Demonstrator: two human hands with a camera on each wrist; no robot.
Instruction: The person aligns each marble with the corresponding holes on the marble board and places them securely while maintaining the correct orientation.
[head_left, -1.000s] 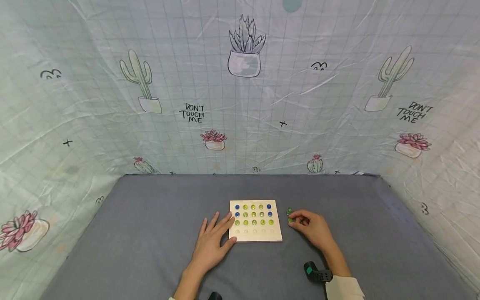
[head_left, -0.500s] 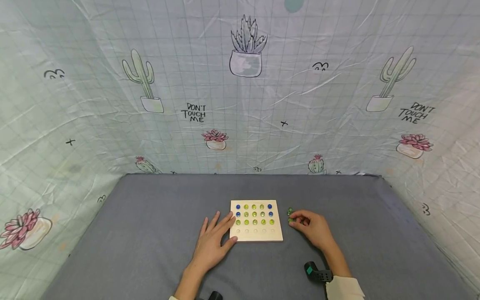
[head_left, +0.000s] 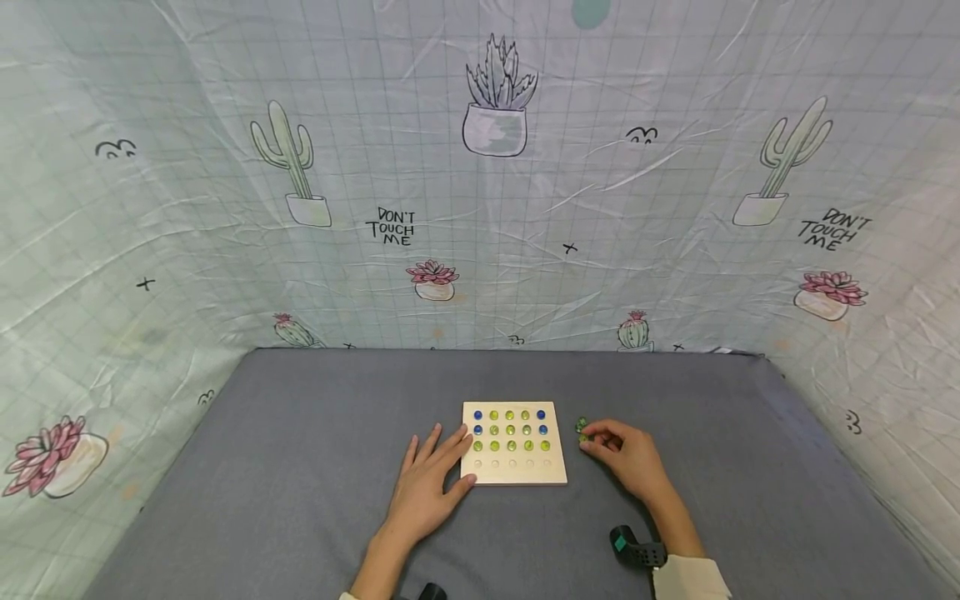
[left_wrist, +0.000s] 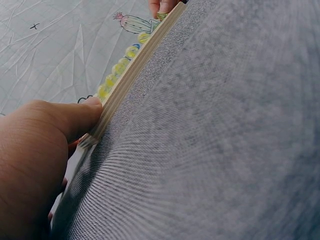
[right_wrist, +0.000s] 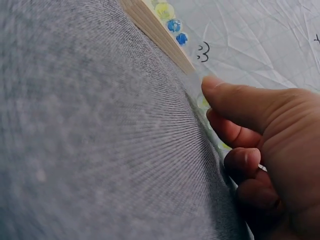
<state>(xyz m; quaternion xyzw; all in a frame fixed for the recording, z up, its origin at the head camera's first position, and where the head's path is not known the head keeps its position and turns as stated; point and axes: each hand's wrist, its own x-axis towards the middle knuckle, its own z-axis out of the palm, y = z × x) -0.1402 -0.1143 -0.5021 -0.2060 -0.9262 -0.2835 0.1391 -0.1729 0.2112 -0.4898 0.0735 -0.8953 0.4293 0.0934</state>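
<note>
A pale wooden board (head_left: 525,475) lies on the grey cloth. Its back three rows hold green and blue glass marbles (head_left: 511,430); the front row shows bare hollows. Spread and nearly straight, the fingers of my left hand (head_left: 426,492) touch the board's left edge, and the thumb presses its near left corner, also in the left wrist view. To the right of the board, my right hand (head_left: 628,460) has thumb and index finger at a green marble (head_left: 583,438), apparently pinching it, the other fingers curled. Loose green marbles (head_left: 581,423) lie just beyond the fingertips.
Grey cloth (head_left: 337,417) covers the table around the board. Behind and at both sides hangs a pale curtain (head_left: 525,208) printed with cacti. A black wrist strap (head_left: 637,547) is at my right wrist, and a dark device (head_left: 432,592) shows near my left wrist.
The head view has shifted slightly. My right thumb and index finger are a little farther back beside the loose marbles; my left hand has stayed on the board.
</note>
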